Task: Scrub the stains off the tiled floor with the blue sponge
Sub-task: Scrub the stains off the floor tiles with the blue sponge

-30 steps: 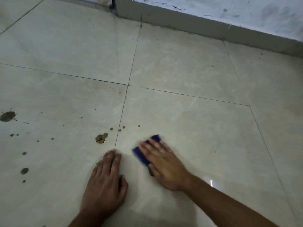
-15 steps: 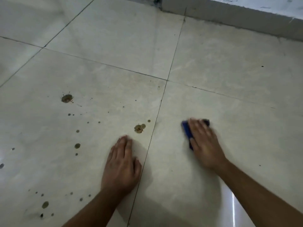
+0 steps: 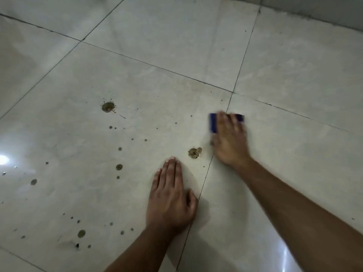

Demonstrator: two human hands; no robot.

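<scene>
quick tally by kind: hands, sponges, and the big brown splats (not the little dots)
hands: 2, left flat on the floor, right pressing on the sponge
blue sponge: 1
big brown splats: 2, one far left, one by the grout line
total: 5

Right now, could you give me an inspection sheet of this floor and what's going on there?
Surface: glossy pale tiled floor with dark grout lines.
Job's things: blue sponge under the right hand; large brown stain just left of that hand; splat stain farther left; many small spots scattered left.
Clutter: nothing seen.
Hands: right hand presses flat on the sponge, blurred; left hand rests flat on the tile, holding nothing.
Cables: nothing seen.
Surroundings: grey skirting along the top right; light glare at the left edge.
</scene>
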